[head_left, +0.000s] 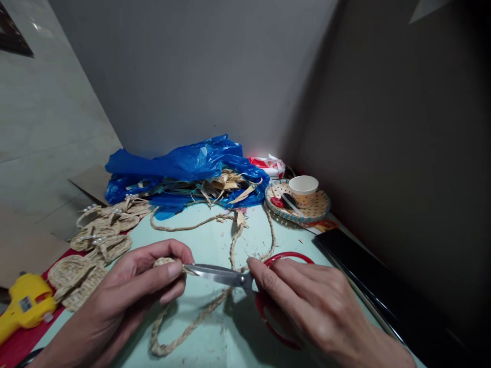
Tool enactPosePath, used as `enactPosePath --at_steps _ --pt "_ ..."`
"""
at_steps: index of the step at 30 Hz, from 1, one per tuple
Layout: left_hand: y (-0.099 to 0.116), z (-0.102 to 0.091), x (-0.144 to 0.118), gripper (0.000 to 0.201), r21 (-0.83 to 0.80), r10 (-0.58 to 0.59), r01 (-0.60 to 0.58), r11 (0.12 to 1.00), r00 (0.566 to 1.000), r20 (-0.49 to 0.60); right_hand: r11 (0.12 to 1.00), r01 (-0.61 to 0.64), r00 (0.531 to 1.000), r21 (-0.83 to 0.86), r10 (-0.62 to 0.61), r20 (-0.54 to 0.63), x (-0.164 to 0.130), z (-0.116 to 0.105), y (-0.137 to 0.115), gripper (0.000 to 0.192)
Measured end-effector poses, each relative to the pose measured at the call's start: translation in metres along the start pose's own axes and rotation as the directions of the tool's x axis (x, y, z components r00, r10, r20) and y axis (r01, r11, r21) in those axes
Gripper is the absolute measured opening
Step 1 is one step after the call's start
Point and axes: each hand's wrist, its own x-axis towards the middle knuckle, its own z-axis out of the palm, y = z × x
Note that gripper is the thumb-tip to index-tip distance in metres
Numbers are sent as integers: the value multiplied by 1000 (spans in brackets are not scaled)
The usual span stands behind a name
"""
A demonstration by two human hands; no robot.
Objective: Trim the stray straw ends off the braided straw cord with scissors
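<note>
The left hand [130,291] pinches a small woven piece [164,262] in its fingers low over the bench [215,240], and the scissors [230,276] held in the right hand [307,306] point sideways, tips touching it.

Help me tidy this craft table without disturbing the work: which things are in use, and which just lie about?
In use:
left hand pinching braided cord
right hand holding red-handled scissors

Lying about:
yellow glue gun
woven straw pieces
blue plastic bag
paper cup on woven tray
</note>
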Motion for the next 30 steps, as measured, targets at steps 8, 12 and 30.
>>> enactPosePath --at_steps 8,12,30 --pt "2 1 1 27 -7 28 -29 1000 999 -31 662 -577 779 478 623 78 2 9 5 15" --pt "2 -2 0 31 48 64 -61 997 997 -46 261 -686 629 680 682 373 5 11 19 24" --pt "-1 -22 23 8 642 630 -448 622 773 -71 -129 -598 686 791 430 588 6 8 26 43"
